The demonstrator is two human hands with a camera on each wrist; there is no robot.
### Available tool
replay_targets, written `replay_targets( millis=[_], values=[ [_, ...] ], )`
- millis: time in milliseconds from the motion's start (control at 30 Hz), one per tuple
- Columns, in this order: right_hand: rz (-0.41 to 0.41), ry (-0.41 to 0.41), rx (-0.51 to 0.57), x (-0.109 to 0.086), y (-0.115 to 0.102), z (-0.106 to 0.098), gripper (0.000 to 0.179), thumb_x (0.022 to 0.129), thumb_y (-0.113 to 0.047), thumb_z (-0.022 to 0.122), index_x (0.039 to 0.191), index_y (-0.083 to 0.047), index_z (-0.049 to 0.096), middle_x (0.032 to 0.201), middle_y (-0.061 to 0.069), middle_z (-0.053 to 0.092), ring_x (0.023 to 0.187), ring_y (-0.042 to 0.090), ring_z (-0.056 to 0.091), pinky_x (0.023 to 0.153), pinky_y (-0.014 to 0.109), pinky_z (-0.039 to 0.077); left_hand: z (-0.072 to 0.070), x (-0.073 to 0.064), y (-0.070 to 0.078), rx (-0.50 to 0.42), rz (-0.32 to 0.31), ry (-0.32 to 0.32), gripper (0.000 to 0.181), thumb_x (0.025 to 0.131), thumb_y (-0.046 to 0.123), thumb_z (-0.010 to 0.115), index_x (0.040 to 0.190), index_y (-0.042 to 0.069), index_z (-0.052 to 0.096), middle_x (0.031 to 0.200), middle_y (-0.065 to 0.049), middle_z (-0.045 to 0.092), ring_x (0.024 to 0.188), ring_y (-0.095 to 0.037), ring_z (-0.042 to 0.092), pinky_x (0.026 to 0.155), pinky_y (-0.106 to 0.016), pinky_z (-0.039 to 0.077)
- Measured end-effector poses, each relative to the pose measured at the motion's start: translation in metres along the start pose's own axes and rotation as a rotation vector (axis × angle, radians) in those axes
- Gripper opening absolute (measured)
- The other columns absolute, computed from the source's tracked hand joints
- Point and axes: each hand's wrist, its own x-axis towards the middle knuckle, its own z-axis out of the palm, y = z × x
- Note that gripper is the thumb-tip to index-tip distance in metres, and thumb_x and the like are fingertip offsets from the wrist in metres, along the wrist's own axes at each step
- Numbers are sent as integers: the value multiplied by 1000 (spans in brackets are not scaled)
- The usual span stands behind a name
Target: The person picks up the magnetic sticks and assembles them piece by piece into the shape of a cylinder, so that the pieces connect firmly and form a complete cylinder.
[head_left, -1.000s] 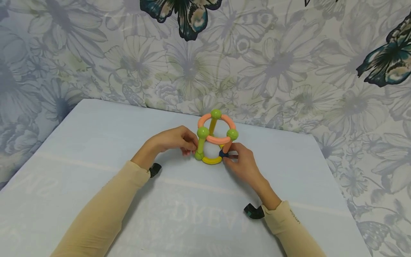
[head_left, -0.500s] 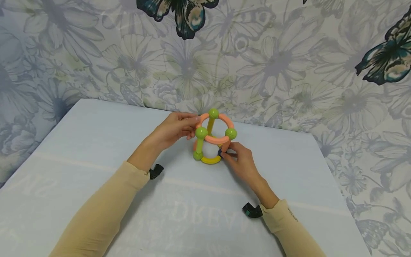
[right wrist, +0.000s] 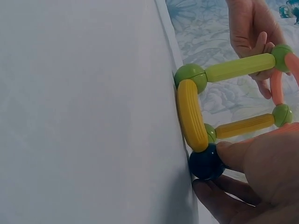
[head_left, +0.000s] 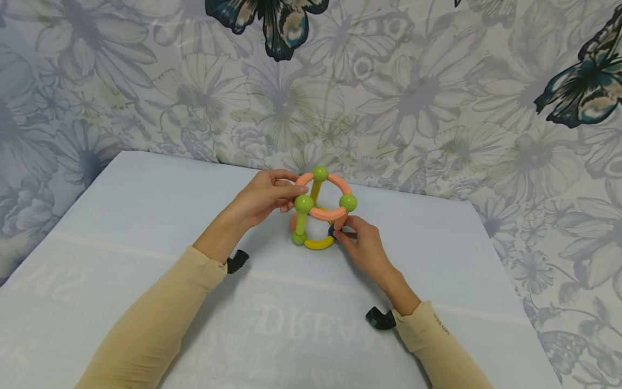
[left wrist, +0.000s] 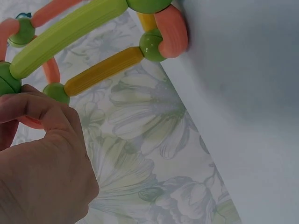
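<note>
A ball-and-rod construction (head_left: 328,214) stands upright on the table. Three curved orange rods and three green balls form its top ring; light green, yellow and orange straight rods link this to a lower ring. My left hand (head_left: 264,199) pinches the upper-left curved orange rod (head_left: 304,179) between thumb and fingers, beside the front-left green ball (head_left: 304,203). Low at the right, my right hand (head_left: 364,243) grips the dark blue ball (right wrist: 206,163) with thumb and fingers. A curved yellow rod (right wrist: 191,116) runs from that ball to a lower green ball (right wrist: 191,78).
The pale table (head_left: 291,324) carries faint printed lettering. Behind its back edge hangs a floral backdrop (head_left: 194,97) with dark butterflies. Black wrist-camera mounts (head_left: 381,319) jut from both sleeves.
My left hand has risen from beside the lower left of the construction to its top ring and taken hold of a curved orange rod. My right hand stays at the dark blue ball.
</note>
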Motion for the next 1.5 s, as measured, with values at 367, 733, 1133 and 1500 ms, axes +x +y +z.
replay_targets(
  millis=[367, 733, 1133, 1500],
  values=[
    [1, 49, -28, 1, 7, 2, 10, 101, -7, 69, 110, -5, 65, 118, 11, 72, 118, 25, 71, 95, 33, 60, 0, 4, -5, 47, 54, -91, 30, 106, 28, 66, 118, 1, 62, 77, -4, 68, 62, -16, 55, 57, -26, 45],
    [22, -36, 4, 3, 11, -4, 25, 105, -10, 64, 130, -4, 65, 129, 14, 71, 127, 30, 68, 103, 37, 57, -12, 16, -37, 576, 55, -51, 40, 98, 6, 71, 137, 7, 63, 120, -18, 65, 86, -29, 68, 74, -43, 61],
    [-19, -47, -16, 2, 12, -2, 25, 106, -13, 63, 131, -7, 65, 133, 12, 69, 131, 29, 65, 104, 38, 57, -10, 20, -43, 776, 189, -119, 39, 95, 14, 76, 132, 10, 67, 113, -12, 68, 81, -28, 68, 64, -32, 57],
    [21, 3, -54, 1, 10, -1, 24, 104, -12, 67, 127, -6, 66, 123, 10, 74, 120, 26, 70, 98, 39, 60, -1, 17, -51, 970, 262, -106, 30, 90, 7, 81, 117, 9, 68, 100, -8, 71, 86, -24, 70, 76, -34, 58]
  ],
)
